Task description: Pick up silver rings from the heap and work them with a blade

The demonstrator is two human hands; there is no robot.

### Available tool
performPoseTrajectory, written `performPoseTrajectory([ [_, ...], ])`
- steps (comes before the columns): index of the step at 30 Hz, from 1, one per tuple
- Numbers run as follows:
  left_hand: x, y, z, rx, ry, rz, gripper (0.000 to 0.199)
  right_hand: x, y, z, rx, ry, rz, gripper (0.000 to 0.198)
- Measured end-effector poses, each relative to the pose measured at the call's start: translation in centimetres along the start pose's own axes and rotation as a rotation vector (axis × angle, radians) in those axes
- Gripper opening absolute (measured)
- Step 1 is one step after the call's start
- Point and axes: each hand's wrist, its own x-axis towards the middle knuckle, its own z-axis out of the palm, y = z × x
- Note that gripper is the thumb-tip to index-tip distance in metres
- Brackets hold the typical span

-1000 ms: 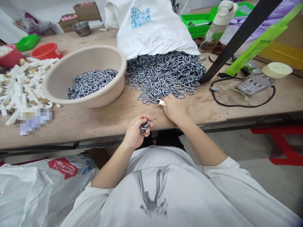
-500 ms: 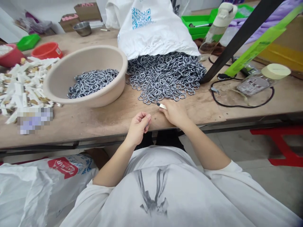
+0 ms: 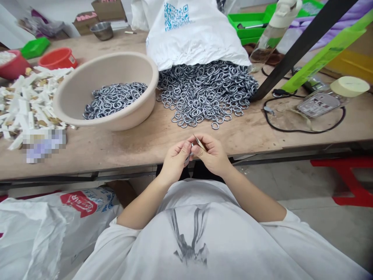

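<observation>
My left hand (image 3: 176, 158) is closed, thumb against fingers, pinching a grey ring (image 3: 189, 153) that is mostly hidden by the fingertips. Meeting it at the fingertips is my right hand (image 3: 212, 154), closed on a small, thin tool (image 3: 199, 143) with a whitish body and a dark tip, like a little knife. Both hands are just over the front edge of the table. Beyond them lies a heap of grey rings (image 3: 204, 93), spilling from a white sack (image 3: 198, 42). One loose ring (image 3: 215, 125) lies at the heap's near side.
A beige basin (image 3: 128, 120) with many rings stands left of the heap. White strips (image 3: 26, 105) are piled farther left. A dark post (image 3: 291, 58), a black cord (image 3: 309, 131) and a lidded jar (image 3: 320, 103) are at the right. A red stool (image 3: 349, 179) stands below.
My right hand has drawn back from the edge of the heap toward my body and met my left hand. The whitish tool came along with it. My left hand has shifted slightly right.
</observation>
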Motion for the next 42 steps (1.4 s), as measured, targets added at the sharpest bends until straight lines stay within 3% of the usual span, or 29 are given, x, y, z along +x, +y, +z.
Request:
performPoseTrajectory([
  [7,-0.2,0.4,0.6,-0.105,0.017,-0.054,0.049,0.0,0.5,-0.4,-0.216,0.061,-0.17,0.043],
  [12,-0.2,0.8,1.0,-0.161,0.046,-0.074,0.048,-0.1,0.9,-0.7,-0.253,0.099,-0.128,0.043],
  [19,0.0,1.2,1.3,-0.248,0.119,-0.095,0.053,-1.3,0.0,-1.0,-0.81,0.038,-0.428,0.043],
  [23,-0.1,1.1,1.4,-0.258,0.117,-0.122,0.056,-1.5,0.3,-0.7,-0.9,0.034,-0.468,0.046],
  [26,-0.8,1.1,1.5,-0.239,0.05,-0.139,0.054,-0.9,0.5,-1.4,-0.869,0.033,-0.383,0.05],
  [30,-1.6,1.4,1.6,-0.184,-0.114,-0.172,0.053,0.6,0.6,-3.6,-0.849,0.179,-0.182,0.055],
  [34,-1.2,1.7,1.0,-0.202,0.011,-0.139,0.05,2.6,0.3,-4.7,-1.007,0.207,-0.096,0.043],
  [36,-0.9,1.7,0.6,-0.208,0.067,-0.139,0.046,4.0,0.2,-4.4,-1.168,0.173,-0.059,0.034],
  [39,-0.7,1.8,0.1,-0.236,0.101,-0.147,0.041,6.2,0.2,-3.6,-1.41,0.121,0.04,0.037],
  [42,-0.6,1.9,-0.5,-0.264,0.156,-0.148,0.035,7.6,0.3,-3.1,-1.523,0.099,0.117,0.029],
])
